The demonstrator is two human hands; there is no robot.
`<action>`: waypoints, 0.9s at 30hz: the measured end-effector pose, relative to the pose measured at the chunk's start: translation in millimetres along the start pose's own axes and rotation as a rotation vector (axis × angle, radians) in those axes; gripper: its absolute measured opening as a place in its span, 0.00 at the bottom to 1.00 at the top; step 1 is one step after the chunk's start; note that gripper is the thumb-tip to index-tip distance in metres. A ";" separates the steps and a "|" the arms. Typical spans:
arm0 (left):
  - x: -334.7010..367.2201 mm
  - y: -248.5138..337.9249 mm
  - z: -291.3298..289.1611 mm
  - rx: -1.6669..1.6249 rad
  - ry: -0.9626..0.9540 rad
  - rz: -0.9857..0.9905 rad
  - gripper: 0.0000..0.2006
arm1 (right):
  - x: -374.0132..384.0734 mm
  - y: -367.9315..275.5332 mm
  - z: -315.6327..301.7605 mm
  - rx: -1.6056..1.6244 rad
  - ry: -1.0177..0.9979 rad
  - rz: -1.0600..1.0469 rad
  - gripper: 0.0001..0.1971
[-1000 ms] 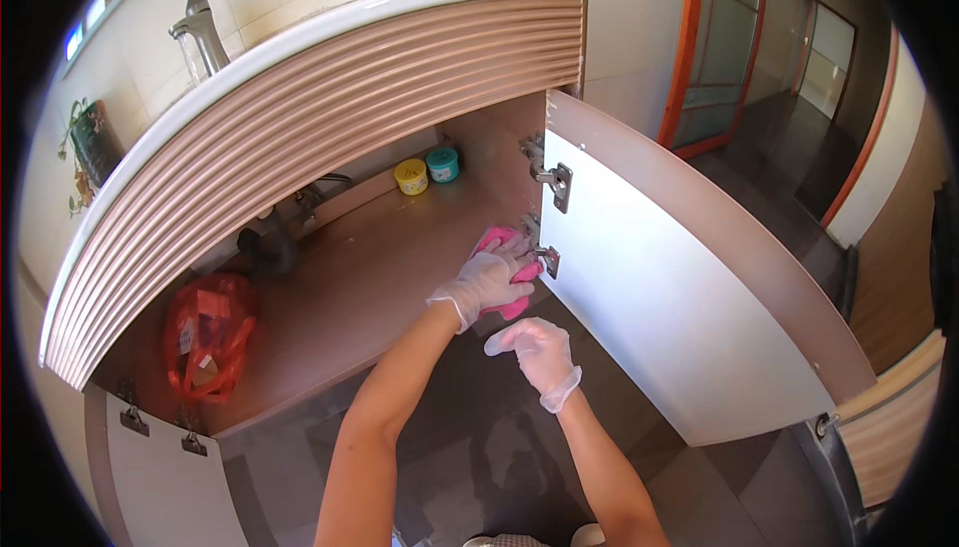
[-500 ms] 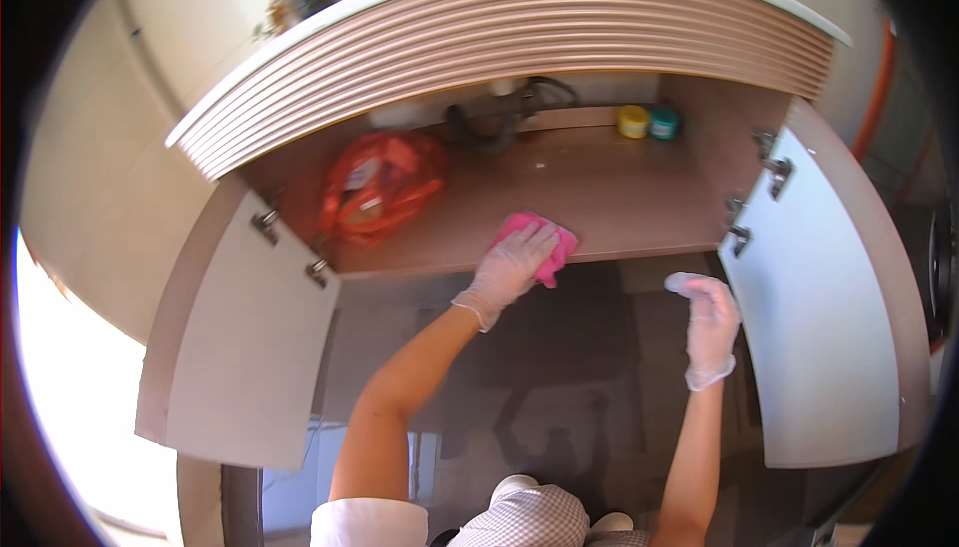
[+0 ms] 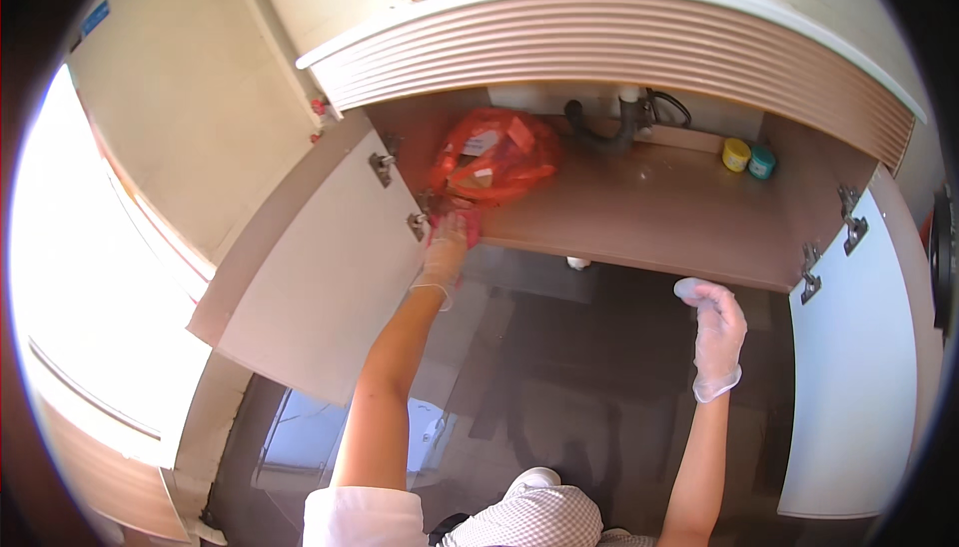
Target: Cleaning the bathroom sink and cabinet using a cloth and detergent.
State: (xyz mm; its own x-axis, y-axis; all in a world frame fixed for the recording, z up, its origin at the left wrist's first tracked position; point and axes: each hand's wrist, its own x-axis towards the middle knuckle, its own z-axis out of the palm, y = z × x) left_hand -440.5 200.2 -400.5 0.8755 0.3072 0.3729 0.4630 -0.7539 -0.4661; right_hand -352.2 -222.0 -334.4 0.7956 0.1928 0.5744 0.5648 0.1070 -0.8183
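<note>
Covering part of a pink cloth [image 3: 474, 229] with my left hand [image 3: 444, 253], at the front left of the cabinet floor [image 3: 639, 227].
Fingers lie over it; whether they grip, I cannot tell. A red bag [image 3: 504, 162] sits just behind. My right hand [image 3: 719, 332] hangs near the open right door [image 3: 854, 367], fingers curled, how tightly I can't tell.

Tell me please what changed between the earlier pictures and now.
The left hand has moved the pink cloth leftward along the cabinet, from beside the right door to beside the left door. The view has swung left. Nothing was let go. The right hand stays empty; the red bag, yellow tub and teal tub stayed put.
</note>
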 end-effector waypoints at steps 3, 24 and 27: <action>-8.0 5.4 -38.8 -0.431 -0.209 -0.107 0.20 | -7.3 20.1 14.6 0.104 -0.126 0.307 0.12; -109.9 81.0 -157.7 -1.999 -0.649 -0.891 0.21 | -74.2 45.8 146.8 1.100 -0.710 1.067 0.19; -143.7 52.4 -138.8 -1.814 -0.365 -0.939 0.20 | -73.2 23.8 166.1 1.129 -0.492 1.145 0.18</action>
State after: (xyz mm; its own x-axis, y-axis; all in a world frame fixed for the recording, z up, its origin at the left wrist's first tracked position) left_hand -561.2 36.0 -367.2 0.5939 0.7568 -0.2730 0.2549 0.1449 0.9560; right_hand -433.4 -71.6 -399.8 0.3938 0.9034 -0.1699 -0.8187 0.2607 -0.5117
